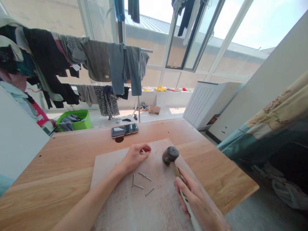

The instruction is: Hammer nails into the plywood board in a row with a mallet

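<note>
My right hand [196, 200] is wrapped round the handle of a hammer [170, 155], whose dark head rests on a pale board [134, 208] lying on the wooden table [60, 160]. My left hand [136, 155] rests on the board to the left of the hammer head. Its fingertips are pinched together, apparently on a nail held upright near them, though it is too small to be sure. Several loose nails [141, 183] lie on the board between my two arms.
A phone [124, 130] lies screen up near the table's far edge. Beyond it a drying rack [96, 64] holds clothes, with a green laundry basket [77, 120] on the floor. A white cabinet [207, 102] stands at the right, a curtain [276, 122] beside it.
</note>
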`<state>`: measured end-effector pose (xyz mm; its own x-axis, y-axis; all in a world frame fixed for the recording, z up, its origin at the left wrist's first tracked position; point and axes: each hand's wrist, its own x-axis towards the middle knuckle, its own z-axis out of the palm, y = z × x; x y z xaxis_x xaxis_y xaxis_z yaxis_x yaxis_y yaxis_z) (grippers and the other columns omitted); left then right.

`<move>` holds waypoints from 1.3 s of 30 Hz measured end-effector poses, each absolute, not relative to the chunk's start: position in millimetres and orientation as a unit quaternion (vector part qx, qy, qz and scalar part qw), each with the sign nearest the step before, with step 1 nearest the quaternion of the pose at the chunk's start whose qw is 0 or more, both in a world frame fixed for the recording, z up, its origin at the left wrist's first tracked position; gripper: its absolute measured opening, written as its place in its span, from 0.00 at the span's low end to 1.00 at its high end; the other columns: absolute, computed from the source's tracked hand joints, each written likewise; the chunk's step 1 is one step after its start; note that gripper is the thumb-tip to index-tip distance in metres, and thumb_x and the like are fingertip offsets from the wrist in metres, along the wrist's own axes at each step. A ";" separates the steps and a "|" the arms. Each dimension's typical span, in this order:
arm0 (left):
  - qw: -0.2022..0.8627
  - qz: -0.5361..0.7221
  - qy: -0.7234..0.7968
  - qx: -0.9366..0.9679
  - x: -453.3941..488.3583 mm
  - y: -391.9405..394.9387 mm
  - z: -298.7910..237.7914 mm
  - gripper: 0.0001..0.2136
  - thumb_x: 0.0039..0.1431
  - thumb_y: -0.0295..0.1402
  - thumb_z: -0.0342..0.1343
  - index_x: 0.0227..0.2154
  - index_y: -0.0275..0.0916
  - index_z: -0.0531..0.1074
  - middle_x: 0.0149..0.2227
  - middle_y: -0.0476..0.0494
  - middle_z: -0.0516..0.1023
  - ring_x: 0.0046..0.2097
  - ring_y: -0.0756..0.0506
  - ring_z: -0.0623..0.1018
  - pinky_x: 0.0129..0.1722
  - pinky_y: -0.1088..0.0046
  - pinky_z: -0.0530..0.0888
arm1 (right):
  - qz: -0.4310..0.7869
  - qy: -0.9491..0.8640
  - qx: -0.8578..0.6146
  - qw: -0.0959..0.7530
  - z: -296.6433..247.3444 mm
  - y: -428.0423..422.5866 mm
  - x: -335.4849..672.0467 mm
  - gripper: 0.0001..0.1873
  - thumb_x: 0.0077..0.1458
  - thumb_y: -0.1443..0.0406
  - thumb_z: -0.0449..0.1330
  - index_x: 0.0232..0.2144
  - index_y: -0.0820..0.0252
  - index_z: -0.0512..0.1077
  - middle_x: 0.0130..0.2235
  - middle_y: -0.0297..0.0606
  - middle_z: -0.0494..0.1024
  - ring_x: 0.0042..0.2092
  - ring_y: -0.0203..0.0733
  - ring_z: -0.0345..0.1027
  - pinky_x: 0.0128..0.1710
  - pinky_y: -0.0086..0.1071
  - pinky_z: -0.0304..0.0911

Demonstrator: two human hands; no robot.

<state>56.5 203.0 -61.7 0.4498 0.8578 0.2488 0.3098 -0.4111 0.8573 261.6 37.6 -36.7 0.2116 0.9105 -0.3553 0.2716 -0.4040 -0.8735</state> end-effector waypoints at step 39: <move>0.202 0.017 0.329 0.922 36.4 157.1 -10.0 0.11 0.47 0.25 0.58 0.36 0.41 0.71 0.36 0.46 0.76 0.37 0.42 0.77 0.33 0.70 0.70 | 0.482 -0.437 -0.656 0.383 -35.5 24.0 254.0 0.35 0.62 0.50 0.56 0.65 0.62 0.65 0.23 0.28 0.68 0.15 0.32 0.58 0.11 0.25 0.58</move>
<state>36.4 157.1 -10.0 0.7835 0.6130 -0.1020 0.5996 -0.7024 0.3835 254.0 24.0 -35.5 0.1537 0.9422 -0.2979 0.2050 -0.3253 -0.9231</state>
